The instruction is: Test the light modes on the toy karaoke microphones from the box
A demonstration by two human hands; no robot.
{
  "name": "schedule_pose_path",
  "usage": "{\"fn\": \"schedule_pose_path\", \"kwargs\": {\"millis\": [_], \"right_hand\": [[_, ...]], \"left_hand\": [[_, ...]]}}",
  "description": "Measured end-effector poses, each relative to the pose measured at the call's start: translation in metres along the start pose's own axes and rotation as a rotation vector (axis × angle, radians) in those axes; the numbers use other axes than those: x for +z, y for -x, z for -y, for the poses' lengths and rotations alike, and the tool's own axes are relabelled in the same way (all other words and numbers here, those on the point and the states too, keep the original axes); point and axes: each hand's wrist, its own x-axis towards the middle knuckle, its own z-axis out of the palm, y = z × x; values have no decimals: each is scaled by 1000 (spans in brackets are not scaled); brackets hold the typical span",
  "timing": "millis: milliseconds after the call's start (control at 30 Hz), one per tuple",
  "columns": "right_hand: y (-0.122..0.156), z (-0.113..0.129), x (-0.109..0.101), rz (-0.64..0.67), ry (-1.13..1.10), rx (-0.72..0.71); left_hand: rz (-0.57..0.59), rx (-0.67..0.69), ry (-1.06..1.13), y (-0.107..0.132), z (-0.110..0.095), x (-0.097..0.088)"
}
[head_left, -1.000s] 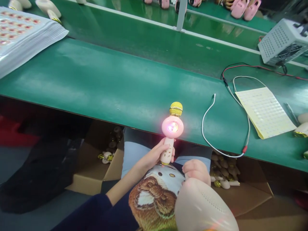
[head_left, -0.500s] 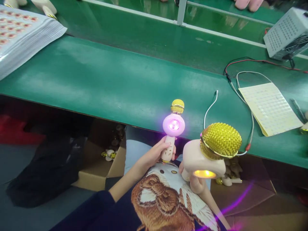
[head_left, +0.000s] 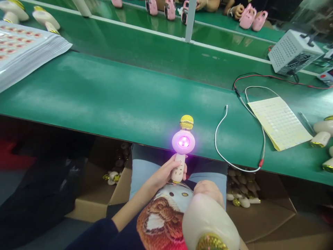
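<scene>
My left hand (head_left: 166, 171) is wrapped around the handle of a pale toy microphone (head_left: 183, 142). It stands nearly upright at the table's front edge, with a gold mesh head on top and a ring glowing pink-purple below it. My right hand (head_left: 208, 190) grips a second pale microphone (head_left: 208, 220), held low and close to the camera. The gold head of that one points down towards me, and its body hides part of the hand. Beneath both hands is my shirt (head_left: 166, 211) with an animal print.
On the green table (head_left: 117, 93) lie a white cable (head_left: 218, 126), a yellow label sheet (head_left: 282, 121) and a stack of printed sheets (head_left: 28, 52). A grey power unit (head_left: 293, 52) stands at the back right. Cardboard boxes (head_left: 88, 205) holding microphones flank my legs. Other people's hands (head_left: 238, 12) are across the table.
The right microphone has swung down and towards me, so its gold head now points down and its glowing ring is out of sight. The left microphone stays lit in my left hand.
</scene>
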Motion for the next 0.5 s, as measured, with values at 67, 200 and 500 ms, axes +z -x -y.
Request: {"fn": "schedule_pose_path", "kwargs": {"millis": [67,200,500], "right_hand": [[-3,4,0,-30,-14,-88],[-11,12,2,-83,-30,-150],[-16,19,0,-88,-12,-183]], "left_hand": [[15,14,5,1,0,1],[30,26,-3,1,-1,1],[31,19,-11,2,-4,4]]}}
